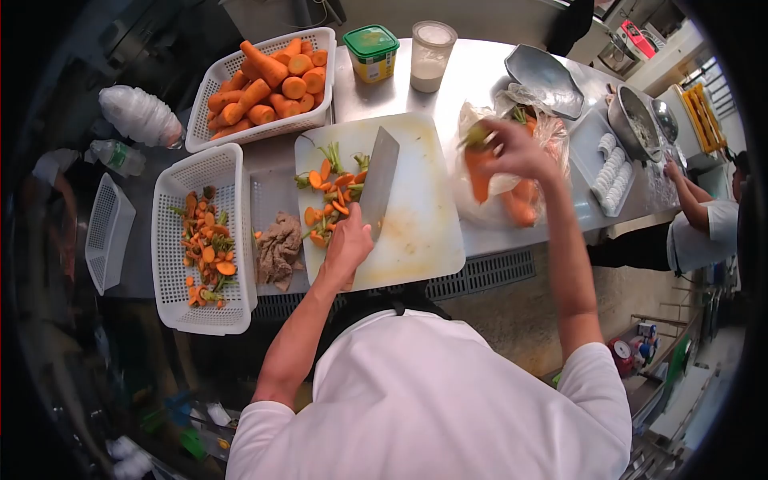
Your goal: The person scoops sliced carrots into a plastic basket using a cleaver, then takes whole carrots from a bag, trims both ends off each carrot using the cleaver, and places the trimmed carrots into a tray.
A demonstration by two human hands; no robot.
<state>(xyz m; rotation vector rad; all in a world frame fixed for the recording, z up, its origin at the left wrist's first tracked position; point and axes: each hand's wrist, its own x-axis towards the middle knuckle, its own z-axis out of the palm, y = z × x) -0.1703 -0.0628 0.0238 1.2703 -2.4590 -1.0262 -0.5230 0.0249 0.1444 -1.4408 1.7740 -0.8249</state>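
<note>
Left hand [348, 244] grips a wide steel cleaver [380, 178], right hand [522, 152] pinches an orange carrot [478, 176]; loose orange-green scraps [330, 194] at blade's 9 o'clock could cause skids.

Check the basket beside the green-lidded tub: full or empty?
Full, or nearly: carrots are heaped in that basket, hiding its floor.

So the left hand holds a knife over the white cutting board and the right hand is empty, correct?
The right hand isn't empty: the head view shows it holding a carrot. The left hand does hold a knife over the white cutting board.
</note>
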